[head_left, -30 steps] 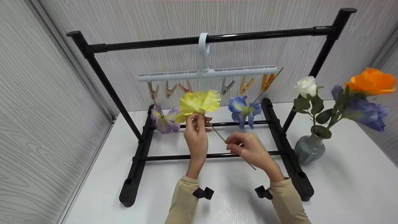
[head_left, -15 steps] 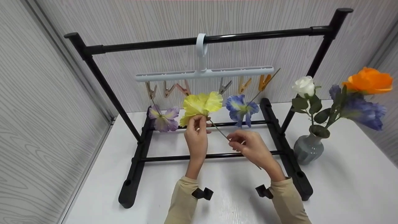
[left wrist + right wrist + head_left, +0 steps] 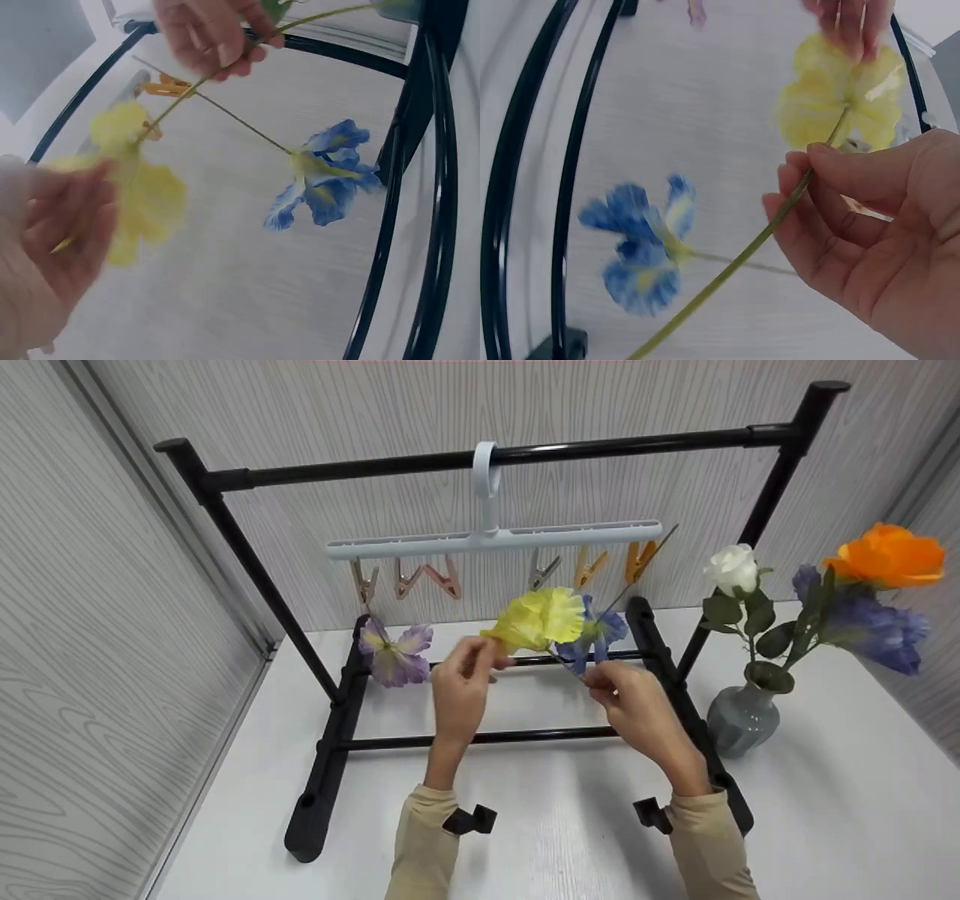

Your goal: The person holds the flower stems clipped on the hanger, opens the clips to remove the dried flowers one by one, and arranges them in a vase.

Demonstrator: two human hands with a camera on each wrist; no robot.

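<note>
— Yellow flower [image 3: 538,620], where was it when you looked?

— Up between both hands, in front of the rack. The right hand [image 3: 637,706] pinched its green stem [image 3: 744,255] between thumb and curled fingers, with the bloom just beyond and to the left of those fingertips. The left hand [image 3: 459,684] was at the bloom's other side, fingertips bent in against the petals; it was blurred in both views, so I could not tell whether it truly gripped them or only touched.

— And close around the hands?

— Just behind the yellow bloom, partly covered by it, a blue flower [image 3: 600,631] hung head down by its thin stem from an orange clip [image 3: 637,559] above the right hand. Out past the left hand, a purple flower [image 3: 394,649] hung the same way from a tan clip [image 3: 364,580].

— What carried the clips?

— A white clip hanger [image 3: 491,538], hooked over the top bar of a black rack [image 3: 247,551] standing on the white table [image 3: 225,802]. Well off to the right hand's side stood a grey vase [image 3: 739,720] holding a white rose [image 3: 731,568], an orange flower [image 3: 889,556] and a blue-violet one [image 3: 885,634].
</note>
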